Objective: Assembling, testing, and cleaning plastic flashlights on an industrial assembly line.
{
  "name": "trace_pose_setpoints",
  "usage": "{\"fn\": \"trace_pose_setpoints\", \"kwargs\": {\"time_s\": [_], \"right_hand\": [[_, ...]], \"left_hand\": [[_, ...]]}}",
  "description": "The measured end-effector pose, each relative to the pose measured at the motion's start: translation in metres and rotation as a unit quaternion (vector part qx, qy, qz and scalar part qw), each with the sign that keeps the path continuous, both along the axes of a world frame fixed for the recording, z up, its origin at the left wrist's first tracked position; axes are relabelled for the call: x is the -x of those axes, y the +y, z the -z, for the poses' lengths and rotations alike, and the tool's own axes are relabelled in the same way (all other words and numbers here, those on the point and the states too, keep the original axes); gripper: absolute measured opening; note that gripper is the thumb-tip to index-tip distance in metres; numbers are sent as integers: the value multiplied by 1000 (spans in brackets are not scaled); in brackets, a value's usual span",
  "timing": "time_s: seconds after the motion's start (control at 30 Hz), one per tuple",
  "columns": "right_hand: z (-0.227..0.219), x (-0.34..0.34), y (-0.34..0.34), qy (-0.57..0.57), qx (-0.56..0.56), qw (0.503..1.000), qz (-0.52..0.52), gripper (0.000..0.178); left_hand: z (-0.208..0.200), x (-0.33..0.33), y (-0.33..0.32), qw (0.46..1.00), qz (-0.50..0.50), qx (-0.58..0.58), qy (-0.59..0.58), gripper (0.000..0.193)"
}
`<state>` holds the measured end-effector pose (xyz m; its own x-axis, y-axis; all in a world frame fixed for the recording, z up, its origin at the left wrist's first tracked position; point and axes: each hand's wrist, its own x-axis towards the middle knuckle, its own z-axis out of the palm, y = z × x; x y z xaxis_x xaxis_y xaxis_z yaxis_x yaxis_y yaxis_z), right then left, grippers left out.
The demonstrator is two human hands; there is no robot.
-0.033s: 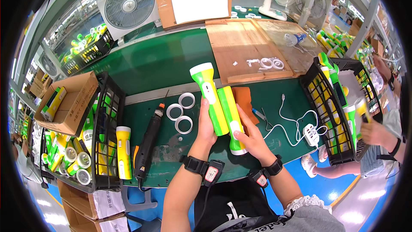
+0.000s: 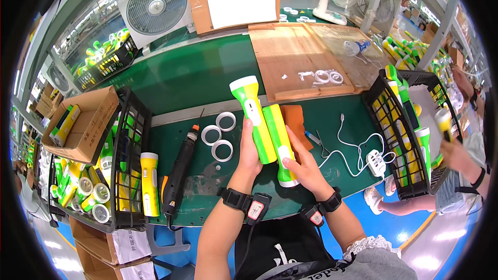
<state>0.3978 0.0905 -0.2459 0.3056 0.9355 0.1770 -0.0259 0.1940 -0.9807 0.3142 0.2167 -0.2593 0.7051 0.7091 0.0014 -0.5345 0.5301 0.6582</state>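
Note:
My left hand [image 2: 250, 150] is closed round a green-and-yellow flashlight [image 2: 258, 124], whose white-rimmed head points up and away from me. In my right hand [image 2: 307, 168] is a second green-and-yellow flashlight [image 2: 280, 140], its head end toward me and my thumb near its white switch. The two flashlights lie side by side, slanted and almost touching, over the green bench. Three white rings [image 2: 222, 150] rest left of my hands. Beyond them lies a black electric screwdriver [image 2: 179, 176], its bit pointing away. A yellow flashlight [image 2: 150, 184] stands beside the left crate.
Black crates of flashlights stand at left [image 2: 129, 176] and right [image 2: 410, 176]; a cardboard box [image 2: 85, 129] sits on the left one. A white power strip [image 2: 377, 162] with cables, an orange piece [image 2: 294, 122] and a wooden board [image 2: 290, 62] are on the bench. A co-worker's hand [image 2: 456, 155] holds a flashlight.
At the right, the co-worker's hand and flashlight have shifted slightly up and to the right. My hands and both flashlights have not visibly moved.

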Motion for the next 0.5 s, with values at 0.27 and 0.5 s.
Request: {"fn": "trace_pose_setpoints", "kwargs": {"time_s": [0.27, 0.5], "right_hand": [[0, -1, 2, -2, -1, 1000, 2, 70], [-4, 0, 2, 36, 2, 999, 7, 70]], "left_hand": [[-4, -1, 1, 1000, -3, -7, 4, 45], [-20, -4, -7, 999, 7, 31, -18, 52]]}}
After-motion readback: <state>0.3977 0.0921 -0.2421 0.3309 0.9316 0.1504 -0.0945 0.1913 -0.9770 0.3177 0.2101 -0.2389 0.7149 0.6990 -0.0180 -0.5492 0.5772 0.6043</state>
